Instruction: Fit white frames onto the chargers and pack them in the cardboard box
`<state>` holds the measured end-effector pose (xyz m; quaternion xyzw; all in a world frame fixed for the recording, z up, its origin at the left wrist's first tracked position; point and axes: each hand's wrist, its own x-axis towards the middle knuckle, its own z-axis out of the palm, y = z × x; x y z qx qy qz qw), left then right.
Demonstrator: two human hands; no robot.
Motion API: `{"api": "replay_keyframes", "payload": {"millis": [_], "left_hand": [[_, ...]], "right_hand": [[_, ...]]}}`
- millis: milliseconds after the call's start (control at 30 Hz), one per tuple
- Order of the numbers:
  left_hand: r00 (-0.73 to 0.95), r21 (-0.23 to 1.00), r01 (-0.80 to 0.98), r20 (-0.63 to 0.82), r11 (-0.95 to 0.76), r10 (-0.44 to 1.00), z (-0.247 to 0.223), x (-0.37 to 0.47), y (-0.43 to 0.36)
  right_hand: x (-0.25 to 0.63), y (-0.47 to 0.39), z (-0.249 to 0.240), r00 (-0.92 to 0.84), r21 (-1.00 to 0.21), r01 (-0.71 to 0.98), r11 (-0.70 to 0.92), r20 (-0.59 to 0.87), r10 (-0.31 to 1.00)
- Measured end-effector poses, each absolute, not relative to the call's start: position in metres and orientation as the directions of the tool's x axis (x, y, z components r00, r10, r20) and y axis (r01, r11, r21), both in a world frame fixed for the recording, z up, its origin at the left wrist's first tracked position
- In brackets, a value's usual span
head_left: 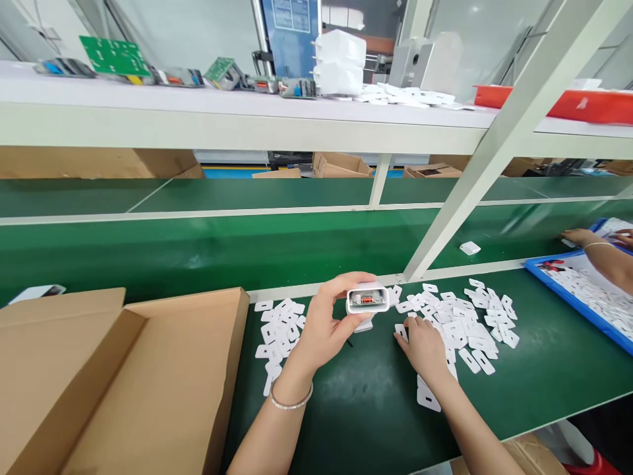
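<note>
a white case is pinched between thumb and fingers of the left hand, its open end turned to view. by the curled, lowered fingers of the right hand, a plate is met at the pile's near-left edge; whether it is gripped cannot be told. plate pick-up seems in hand; a clean single pinch, with the case kept steady, would be called for.

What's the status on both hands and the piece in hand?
Left hand holding white housing, open end facing camera. Right hand fingers on white plates. Cardboard box left, nothing between hands and pieces.
</note>
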<state>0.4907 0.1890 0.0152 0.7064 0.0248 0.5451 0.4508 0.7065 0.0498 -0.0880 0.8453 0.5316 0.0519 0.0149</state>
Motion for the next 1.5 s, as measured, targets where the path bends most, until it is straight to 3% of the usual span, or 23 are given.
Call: {"api": "replay_keyframes", "payload": {"millis": [300,433,500,633,700,733,800,900,1067,1500], "left_hand": [[0.369,0.631,-0.536,0.773,-0.561,0.517,0.020,0.488,0.187],[0.334,0.605,-0.488,0.795,-0.629,0.506,0.023,0.487,0.186],[0.322,0.584,-0.397,0.811,-0.708,0.489,0.025,0.486,0.186],[0.403,0.611,-0.219,0.767,-0.761,0.500,0.027,0.484,0.184],[0.472,0.657,-0.199,0.714,-0.727,0.516,0.027,0.484,0.182],[0.510,0.684,-0.200,0.684,-0.702,0.522,0.026,0.485,0.181],[0.581,0.738,-0.217,0.624,-0.639,0.523,0.024,0.489,0.179],[0.617,0.791,-0.274,0.581,-0.548,0.531,0.020,0.495,0.176],[0.599,0.794,-0.317,0.592,-0.519,0.540,0.016,0.500,0.172],[0.515,0.732,-0.347,0.671,-0.586,0.534,0.016,0.502,0.166]], "right_hand": [[0.713,0.048,-0.101,0.330,0.032,0.940,-0.340,0.173,0.928],[0.716,0.047,-0.096,0.323,-0.014,0.945,-0.328,0.201,0.925],[0.714,0.046,-0.083,0.347,-0.162,0.935,-0.315,0.241,0.906],[0.692,0.044,-0.029,0.539,-0.688,0.706,-0.166,0.370,0.757],[0.674,0.044,0.004,0.645,-0.770,0.637,-0.032,0.510,0.569],[0.664,0.044,0.020,0.651,-0.768,0.639,0.039,0.567,0.506],[0.648,0.045,0.047,0.620,-0.767,0.623,0.154,0.604,0.500],[0.632,0.051,0.072,0.501,-0.798,0.545,0.257,0.556,0.664],[0.628,0.063,0.081,0.381,-0.840,0.489,0.235,0.448,0.809],[0.620,0.073,0.074,0.430,-0.818,0.536,0.209,0.478,0.766]]}}
